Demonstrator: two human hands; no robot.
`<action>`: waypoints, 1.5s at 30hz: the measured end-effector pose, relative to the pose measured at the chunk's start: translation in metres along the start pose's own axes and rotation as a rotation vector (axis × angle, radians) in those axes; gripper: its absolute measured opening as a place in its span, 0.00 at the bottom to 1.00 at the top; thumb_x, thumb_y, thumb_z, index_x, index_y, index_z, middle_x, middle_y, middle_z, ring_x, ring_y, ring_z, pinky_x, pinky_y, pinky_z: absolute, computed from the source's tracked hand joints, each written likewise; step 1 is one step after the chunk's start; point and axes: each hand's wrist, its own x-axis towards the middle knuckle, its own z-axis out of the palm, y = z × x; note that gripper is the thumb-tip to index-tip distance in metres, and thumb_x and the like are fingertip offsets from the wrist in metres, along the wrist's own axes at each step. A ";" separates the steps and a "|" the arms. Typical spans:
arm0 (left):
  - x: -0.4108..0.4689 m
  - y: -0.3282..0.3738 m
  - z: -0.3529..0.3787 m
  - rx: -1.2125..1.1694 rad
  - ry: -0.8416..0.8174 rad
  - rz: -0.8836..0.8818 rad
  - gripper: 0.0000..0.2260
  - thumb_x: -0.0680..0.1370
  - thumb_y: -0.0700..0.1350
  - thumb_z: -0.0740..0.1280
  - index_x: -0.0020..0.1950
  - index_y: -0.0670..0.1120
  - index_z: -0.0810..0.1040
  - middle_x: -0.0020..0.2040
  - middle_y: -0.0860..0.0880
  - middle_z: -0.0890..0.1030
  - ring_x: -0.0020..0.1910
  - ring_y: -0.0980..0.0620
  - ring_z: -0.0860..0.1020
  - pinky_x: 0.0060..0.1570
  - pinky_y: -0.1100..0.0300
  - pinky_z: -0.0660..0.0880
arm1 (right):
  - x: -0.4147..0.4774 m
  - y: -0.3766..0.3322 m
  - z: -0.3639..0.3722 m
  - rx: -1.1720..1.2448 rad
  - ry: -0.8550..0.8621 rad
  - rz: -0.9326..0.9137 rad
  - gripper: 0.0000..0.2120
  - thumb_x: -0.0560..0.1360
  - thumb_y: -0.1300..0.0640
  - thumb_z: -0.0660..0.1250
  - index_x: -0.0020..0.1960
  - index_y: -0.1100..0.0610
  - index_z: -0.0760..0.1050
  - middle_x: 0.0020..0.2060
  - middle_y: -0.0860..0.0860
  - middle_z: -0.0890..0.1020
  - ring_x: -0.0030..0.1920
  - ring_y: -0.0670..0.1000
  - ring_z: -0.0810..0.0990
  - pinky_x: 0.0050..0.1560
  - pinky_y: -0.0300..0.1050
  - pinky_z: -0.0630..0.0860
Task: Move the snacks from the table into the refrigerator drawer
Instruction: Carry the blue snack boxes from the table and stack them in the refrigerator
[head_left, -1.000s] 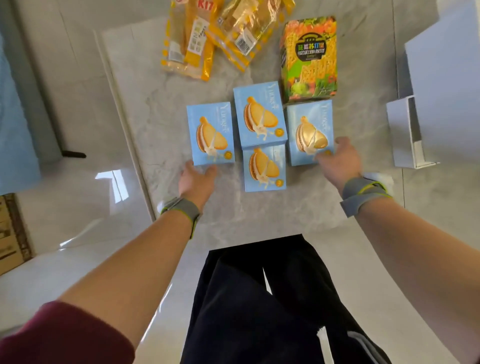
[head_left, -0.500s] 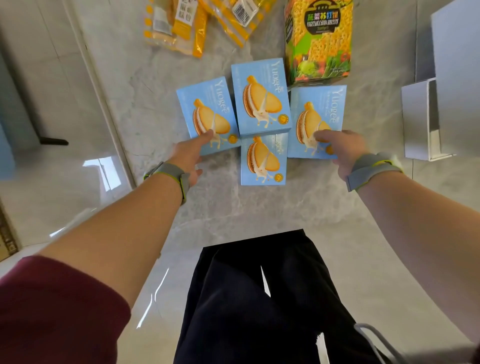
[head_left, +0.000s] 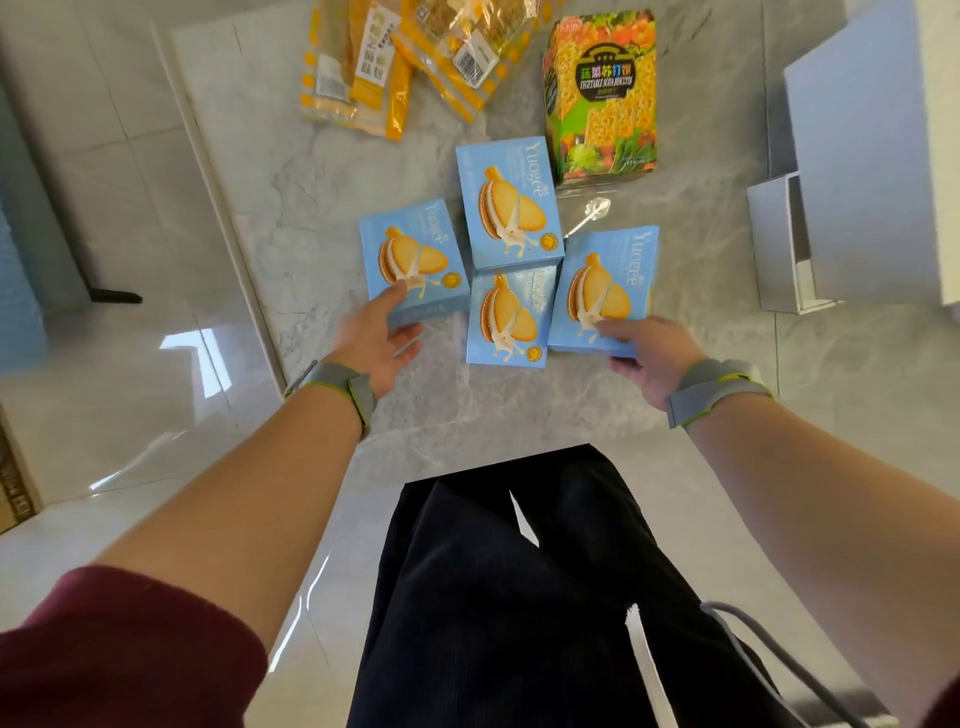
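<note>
At the table (head_left: 322, 208), left hand (head_left: 376, 340) now grips the left box (head_left: 415, 254), right hand (head_left: 657, 356) the right box (head_left: 605, 283); both lifting, fridge-bound I'd guess.

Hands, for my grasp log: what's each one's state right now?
Left hand: pinching the leftmost blue box.
Right hand: pinching the rightmost blue box.

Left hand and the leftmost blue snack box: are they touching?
Touching. In the head view the left hand has its thumb on the top of the leftmost blue snack box and its fingers against the near edge.
</note>
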 end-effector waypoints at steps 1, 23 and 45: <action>-0.011 -0.004 -0.002 -0.028 0.008 -0.011 0.07 0.80 0.51 0.73 0.55 0.51 0.79 0.55 0.46 0.81 0.54 0.47 0.81 0.65 0.50 0.77 | -0.013 0.001 -0.001 0.015 0.000 0.011 0.18 0.73 0.61 0.78 0.60 0.58 0.78 0.49 0.54 0.81 0.47 0.52 0.79 0.45 0.44 0.80; -0.311 0.016 -0.001 -0.392 -0.177 0.182 0.08 0.79 0.46 0.73 0.56 0.46 0.79 0.46 0.46 0.79 0.45 0.49 0.78 0.59 0.53 0.76 | -0.320 -0.099 -0.041 0.206 -0.267 -0.248 0.09 0.76 0.60 0.74 0.55 0.56 0.80 0.51 0.56 0.79 0.49 0.55 0.78 0.60 0.51 0.79; -0.543 -0.037 0.057 -0.760 -0.275 0.782 0.17 0.79 0.42 0.73 0.67 0.41 0.79 0.61 0.40 0.85 0.60 0.42 0.83 0.60 0.49 0.80 | -0.473 -0.166 -0.149 0.356 -0.846 -0.530 0.09 0.77 0.57 0.72 0.56 0.57 0.81 0.44 0.53 0.84 0.44 0.52 0.81 0.49 0.45 0.78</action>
